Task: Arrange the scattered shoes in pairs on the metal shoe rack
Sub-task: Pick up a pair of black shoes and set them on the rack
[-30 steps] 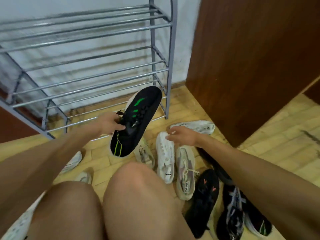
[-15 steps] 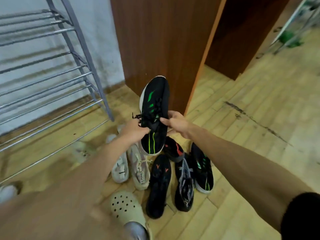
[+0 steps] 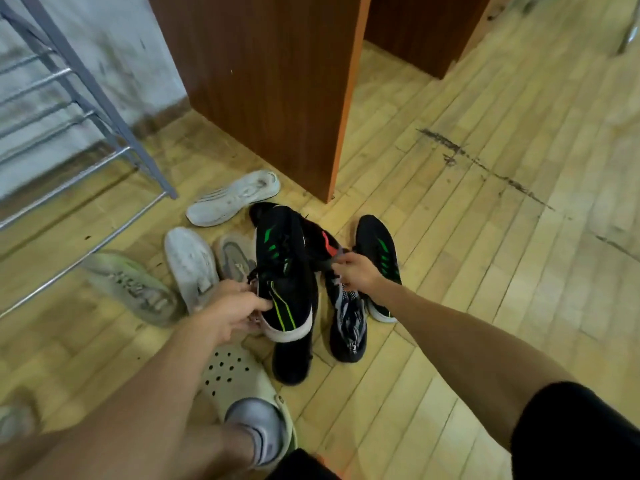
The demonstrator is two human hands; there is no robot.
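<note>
- Left hand gripping a black shoe with green stripes at the lace side near the heel, fingers curled round the upper; held above the pile at centre frame, toe toward the top of the frame.
- Right hand low among the dark shoes right of centre, fingers curled, just beside the matching shoe on the floor; cannot tell if pinching or only touching.
- Shoe rack at upper left: grey metal bars, well apart from the pile.
- Probably light and easy to carry one-handed: soft knit upper, springy foam sole with a white rim, loose laces apt to snag.
- Best taken at the heel collar, or with a thumb inside the opening; toe likely too yielding for a firm squeeze.
- Sole better laid flat across two bars, given the gaps between them.
- White shoe and grey knit shoe left of the pile, both scuffed, on pale wooden planks.
</note>
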